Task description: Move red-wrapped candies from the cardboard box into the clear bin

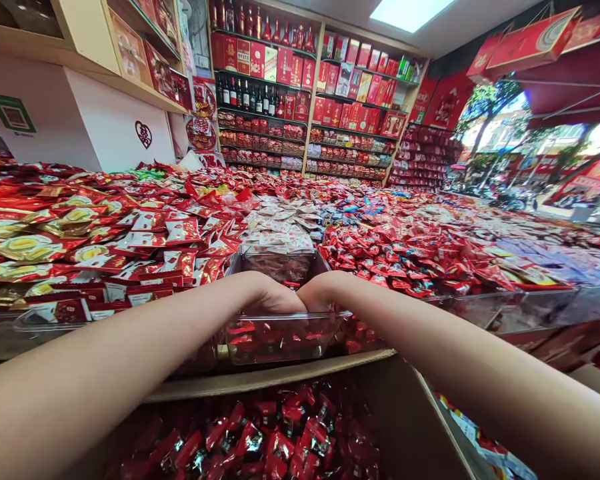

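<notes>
Both your left hand [279, 299] and your right hand [325, 291] reach down into a clear plastic bin [265, 317], knuckles side by side; the fingers are hidden, so I cannot tell whether they are spread, closed or clamped on anything. Red-wrapped sweets [245, 328] show through the wall just below your grip, so work at this bin looks under way rather than finished. The level there sits low, while the white packets [280, 223] beyond your hands and the red packets [380, 257] to their right stand heaped. Nearer you, below the grip, an open carton [400, 413] holds plenty of loose sweets [280, 443], apparently untouched for now. Their wrappers are glossy, crinkled film around small, chunky shapes; the carton is matt board with a bowed edge, the bin thin, stiff and shiny, with a rounded lip.
</notes>
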